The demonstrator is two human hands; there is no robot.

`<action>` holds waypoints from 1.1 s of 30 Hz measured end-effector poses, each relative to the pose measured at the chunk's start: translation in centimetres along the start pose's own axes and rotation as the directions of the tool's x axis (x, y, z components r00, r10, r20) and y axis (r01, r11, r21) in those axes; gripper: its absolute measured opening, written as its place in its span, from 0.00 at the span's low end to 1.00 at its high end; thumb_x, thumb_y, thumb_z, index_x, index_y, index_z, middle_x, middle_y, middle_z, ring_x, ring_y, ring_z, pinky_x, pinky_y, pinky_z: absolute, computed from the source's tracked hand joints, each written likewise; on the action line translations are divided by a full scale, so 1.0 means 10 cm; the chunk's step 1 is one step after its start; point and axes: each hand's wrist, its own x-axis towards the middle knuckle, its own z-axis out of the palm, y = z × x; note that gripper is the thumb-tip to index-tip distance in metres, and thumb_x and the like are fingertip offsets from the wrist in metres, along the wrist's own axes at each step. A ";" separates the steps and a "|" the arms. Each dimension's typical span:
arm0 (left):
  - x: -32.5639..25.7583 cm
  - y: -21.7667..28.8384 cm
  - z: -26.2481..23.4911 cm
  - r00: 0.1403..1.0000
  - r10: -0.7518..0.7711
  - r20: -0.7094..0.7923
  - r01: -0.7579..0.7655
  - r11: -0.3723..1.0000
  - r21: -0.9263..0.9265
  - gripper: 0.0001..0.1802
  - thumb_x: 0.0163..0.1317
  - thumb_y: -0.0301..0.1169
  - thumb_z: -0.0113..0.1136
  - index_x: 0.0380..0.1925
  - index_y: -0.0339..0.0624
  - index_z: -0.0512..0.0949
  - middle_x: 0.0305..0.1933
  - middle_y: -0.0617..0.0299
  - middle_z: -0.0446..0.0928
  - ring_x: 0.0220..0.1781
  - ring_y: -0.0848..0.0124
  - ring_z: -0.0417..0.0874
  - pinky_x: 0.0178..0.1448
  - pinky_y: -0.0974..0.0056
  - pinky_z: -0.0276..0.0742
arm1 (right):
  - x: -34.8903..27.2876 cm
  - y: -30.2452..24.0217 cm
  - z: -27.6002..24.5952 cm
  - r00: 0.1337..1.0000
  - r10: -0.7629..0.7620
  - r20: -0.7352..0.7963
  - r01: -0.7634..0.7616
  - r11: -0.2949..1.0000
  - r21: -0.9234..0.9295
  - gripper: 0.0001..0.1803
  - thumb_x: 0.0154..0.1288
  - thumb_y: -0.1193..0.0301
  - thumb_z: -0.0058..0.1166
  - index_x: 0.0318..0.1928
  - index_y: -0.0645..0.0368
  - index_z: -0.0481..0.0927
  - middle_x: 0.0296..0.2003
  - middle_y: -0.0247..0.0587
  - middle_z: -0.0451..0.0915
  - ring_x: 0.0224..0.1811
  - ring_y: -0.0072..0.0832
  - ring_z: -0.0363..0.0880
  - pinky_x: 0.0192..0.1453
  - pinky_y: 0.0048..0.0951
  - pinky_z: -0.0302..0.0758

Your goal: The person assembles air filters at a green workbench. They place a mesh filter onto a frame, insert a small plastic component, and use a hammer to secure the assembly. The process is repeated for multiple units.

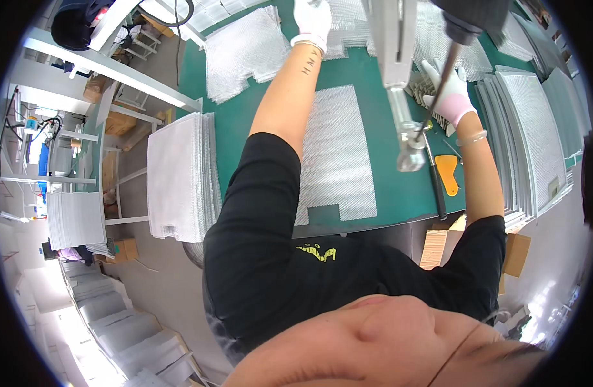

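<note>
My left hand (312,20) wears a white glove and reaches far forward onto a pile of silver mesh sheets (245,51) at the back of the green table (387,187). Its fingers run out at the picture's top edge. My right hand (448,95), in a white glove with a pink cuff, lies with fingers apart on a row of small grey metal parts (420,87). A black cable partly crosses it. One notched mesh sheet (338,155) lies flat on the table between my arms.
A grey hanging power tool (400,84) dangles in front of my right hand. A yellow scraper (447,173) and a black-handled tool (436,187) lie near the table's front edge. Mesh sheet stacks stand left (180,174) and right (529,142). Cardboard boxes (517,253) sit below.
</note>
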 end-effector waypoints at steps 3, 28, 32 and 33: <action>0.02 0.18 0.23 0.933 -0.346 0.098 0.360 0.909 -0.211 0.25 0.69 0.21 0.59 0.65 0.41 0.68 0.38 0.66 0.75 0.37 0.76 0.76 0.35 0.73 0.74 | -0.14 0.42 0.30 0.997 0.051 -0.053 -0.053 0.998 -0.029 0.40 0.61 0.62 0.63 0.74 0.40 0.66 0.71 0.52 0.68 0.75 0.48 0.63 0.78 0.58 0.54; -1.71 2.33 -0.40 0.998 0.001 0.058 -0.002 1.000 0.028 0.37 0.71 0.24 0.57 0.76 0.33 0.55 0.66 0.52 0.74 0.55 0.73 0.77 0.61 0.70 0.73 | -0.04 -0.77 -0.48 0.913 0.318 -0.258 0.227 0.130 0.965 0.28 0.75 0.69 0.52 0.72 0.61 0.68 0.47 0.38 0.83 0.44 0.19 0.79 0.52 0.23 0.77; -2.29 2.66 -0.39 0.998 0.052 0.026 -0.059 0.880 0.472 0.38 0.68 0.23 0.61 0.76 0.34 0.58 0.66 0.53 0.75 0.45 0.76 0.76 0.55 0.68 0.75 | -0.37 -0.93 -0.49 0.899 0.318 -0.302 0.286 0.098 0.953 0.29 0.72 0.73 0.56 0.71 0.63 0.69 0.44 0.37 0.83 0.36 0.16 0.75 0.46 0.22 0.77; -2.46 2.71 -0.50 0.989 0.123 0.078 -0.145 0.771 0.620 0.36 0.65 0.22 0.63 0.73 0.34 0.63 0.63 0.54 0.76 0.41 0.75 0.76 0.50 0.68 0.76 | -0.52 -1.03 -0.48 0.894 0.311 -0.323 0.264 0.220 0.939 0.29 0.70 0.73 0.57 0.71 0.62 0.69 0.44 0.37 0.83 0.34 0.16 0.74 0.44 0.23 0.77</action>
